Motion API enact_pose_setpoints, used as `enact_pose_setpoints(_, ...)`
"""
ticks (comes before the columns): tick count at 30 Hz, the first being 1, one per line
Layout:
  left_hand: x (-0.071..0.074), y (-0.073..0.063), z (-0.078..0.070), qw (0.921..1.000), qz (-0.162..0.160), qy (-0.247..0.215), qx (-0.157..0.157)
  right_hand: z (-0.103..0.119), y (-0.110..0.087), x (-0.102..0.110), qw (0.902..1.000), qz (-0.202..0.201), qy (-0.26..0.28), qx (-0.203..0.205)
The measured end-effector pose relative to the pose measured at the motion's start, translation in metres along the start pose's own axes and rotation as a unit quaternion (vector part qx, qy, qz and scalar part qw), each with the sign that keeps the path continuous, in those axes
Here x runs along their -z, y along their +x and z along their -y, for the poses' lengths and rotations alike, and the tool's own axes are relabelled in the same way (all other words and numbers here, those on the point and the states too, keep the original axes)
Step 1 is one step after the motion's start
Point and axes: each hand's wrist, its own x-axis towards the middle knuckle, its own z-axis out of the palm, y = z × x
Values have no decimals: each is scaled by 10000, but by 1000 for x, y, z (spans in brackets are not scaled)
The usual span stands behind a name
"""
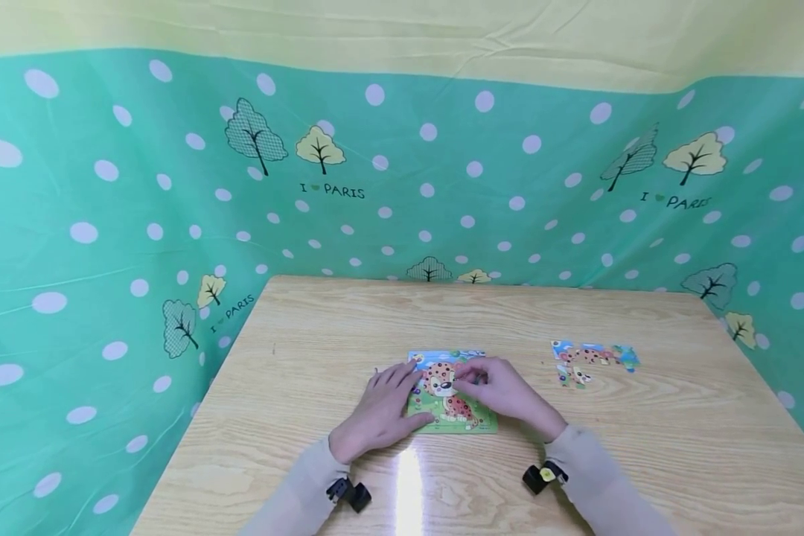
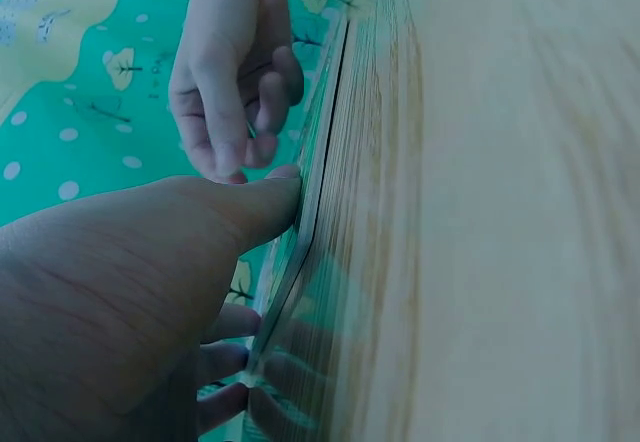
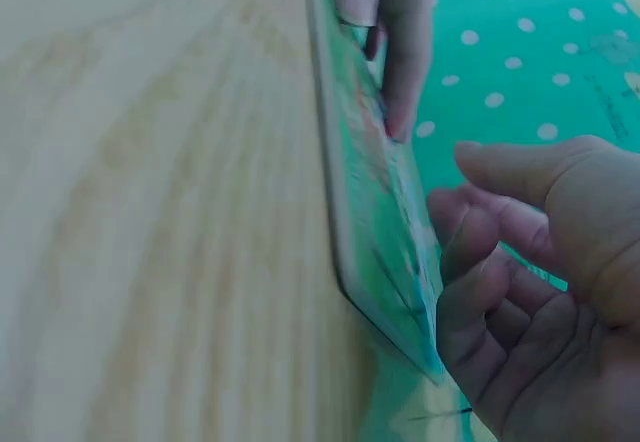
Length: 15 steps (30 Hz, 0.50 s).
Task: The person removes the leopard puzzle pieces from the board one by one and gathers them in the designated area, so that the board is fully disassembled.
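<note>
A flat picture puzzle [image 1: 458,406] with a spotted cartoon leopard lies near the middle of the table. My left hand [image 1: 387,409] rests across its left side, thumb near the lower edge and fingers along the upper left. Over the upper right of the picture hovers my right hand [image 1: 499,388], fingertips by the leopard's face. Seen in the right wrist view, the right hand [image 3: 545,272] has loosely bent fingers with the thumb apart, and nothing shows between them. The left thumb [image 2: 270,202] touches the board's surface in the left wrist view.
Several joined puzzle pieces [image 1: 592,356] lie to the right on the wooden table [image 1: 335,320], with a smaller piece group [image 1: 575,376] just below. A green dotted curtain [image 1: 442,164] hangs behind the table and along its sides.
</note>
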Motion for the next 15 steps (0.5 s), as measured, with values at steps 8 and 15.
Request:
enact_pose_setpoints(8,1,0,0,10000,-11,11,10,7,3,-13,9995,119,-237,183)
enact_pose_setpoints(15,0,1,0,10000,11,69,23,7,6,-16,9990,261,-371,23)
